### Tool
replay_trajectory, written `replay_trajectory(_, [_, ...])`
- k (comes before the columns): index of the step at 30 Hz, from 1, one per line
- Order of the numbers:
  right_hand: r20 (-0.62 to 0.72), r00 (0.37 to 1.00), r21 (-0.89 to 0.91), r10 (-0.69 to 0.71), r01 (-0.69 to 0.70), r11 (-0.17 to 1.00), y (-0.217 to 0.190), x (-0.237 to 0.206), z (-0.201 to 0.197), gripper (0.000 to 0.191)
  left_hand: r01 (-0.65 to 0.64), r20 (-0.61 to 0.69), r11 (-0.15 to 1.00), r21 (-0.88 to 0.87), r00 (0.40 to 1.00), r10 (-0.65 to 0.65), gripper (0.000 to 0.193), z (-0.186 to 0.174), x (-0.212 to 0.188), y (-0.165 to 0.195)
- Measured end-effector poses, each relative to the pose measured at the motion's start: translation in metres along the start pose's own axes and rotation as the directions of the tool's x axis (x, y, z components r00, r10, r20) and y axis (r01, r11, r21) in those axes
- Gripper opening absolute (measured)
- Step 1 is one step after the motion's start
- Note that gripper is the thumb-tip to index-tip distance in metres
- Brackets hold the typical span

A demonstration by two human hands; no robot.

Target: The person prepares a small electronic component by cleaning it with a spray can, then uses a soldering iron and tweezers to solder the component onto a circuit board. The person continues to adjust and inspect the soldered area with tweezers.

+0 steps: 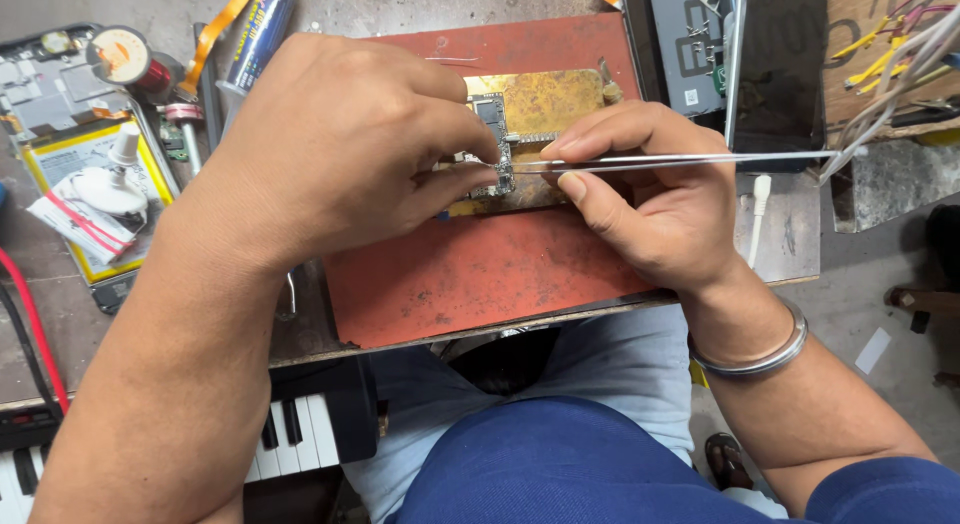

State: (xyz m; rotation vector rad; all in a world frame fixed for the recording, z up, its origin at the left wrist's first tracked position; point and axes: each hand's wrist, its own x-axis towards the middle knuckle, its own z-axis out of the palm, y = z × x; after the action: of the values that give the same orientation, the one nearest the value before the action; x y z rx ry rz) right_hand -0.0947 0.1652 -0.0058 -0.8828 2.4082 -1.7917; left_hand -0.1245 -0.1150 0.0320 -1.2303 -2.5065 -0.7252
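My left hand (335, 134) rests over the left part of a small circuit board (493, 119), fingertips pinching its edge. The board lies on a worn brass-coloured plate (545, 99), which sits on a red mat (470, 269). My right hand (655, 199) holds thin metal tweezers (640, 162) between thumb and forefinger, their tips touching the board near my left fingertips. A metal bangle (760, 354) circles my right wrist. Much of the board is hidden under my left hand.
At the left lie an opened phone body (45, 79), a wire spool (130, 59), a small white bottle (110, 179) and a blue tube (258, 34). A tablet-like panel (775, 64) and loose wires (900, 54) stand at right. Piano keys (295, 429) sit under the bench.
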Motion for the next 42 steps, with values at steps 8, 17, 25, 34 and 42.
replay_trajectory(8, [-0.003,1.0,0.031,-0.008,0.008,0.999,0.001,-0.001,0.001,0.011,0.033,0.043,0.999,0.005,0.999,-0.034,0.014,0.005,0.002,-0.001])
replay_trajectory(17, [0.019,0.998,-0.026,-0.055,0.056,0.998,0.0,0.0,-0.001,0.011,0.039,0.029,0.999,-0.034,0.999,-0.038,0.013,0.004,0.005,0.001])
replay_trajectory(25, [0.025,0.997,-0.056,-0.068,0.069,0.996,-0.003,0.003,0.0,0.01,0.012,0.022,0.999,-0.03,1.0,-0.012,0.014,0.005,0.006,0.0])
replay_trajectory(34, [0.009,0.998,-0.077,-0.07,0.07,0.995,-0.012,0.01,0.003,0.014,0.011,0.01,0.999,-0.033,1.0,-0.01,0.014,0.004,0.005,0.001])
replay_trajectory(42, [-0.001,0.999,-0.049,-0.046,0.046,0.998,-0.011,0.008,0.002,0.014,0.009,0.014,0.999,-0.042,1.0,-0.009,0.014,0.004,0.006,0.001])
